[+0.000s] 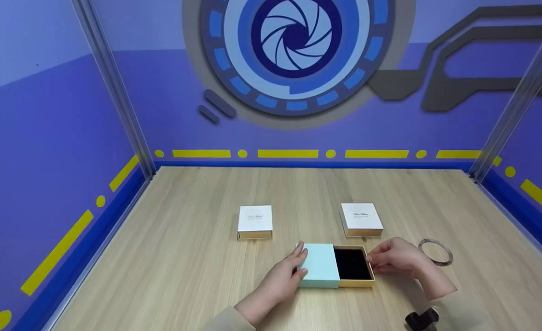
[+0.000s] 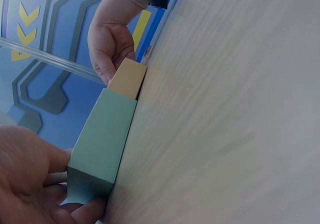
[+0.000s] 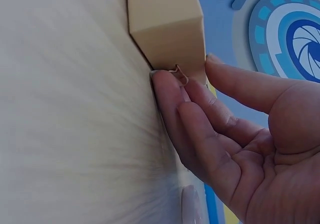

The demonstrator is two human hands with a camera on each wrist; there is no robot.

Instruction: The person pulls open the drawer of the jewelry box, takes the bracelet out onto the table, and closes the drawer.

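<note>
Place: a staged recording booth, probably in a lab or studio.
Walls: blue-violet panels (image 1: 45,138) printed with a camera-shutter emblem (image 1: 294,34) and yellow dashes.
Frame: metal posts (image 1: 114,87) at the corners.
Surface: a bare wood-grain desk (image 1: 183,276) boxed in on three sides.
</note>
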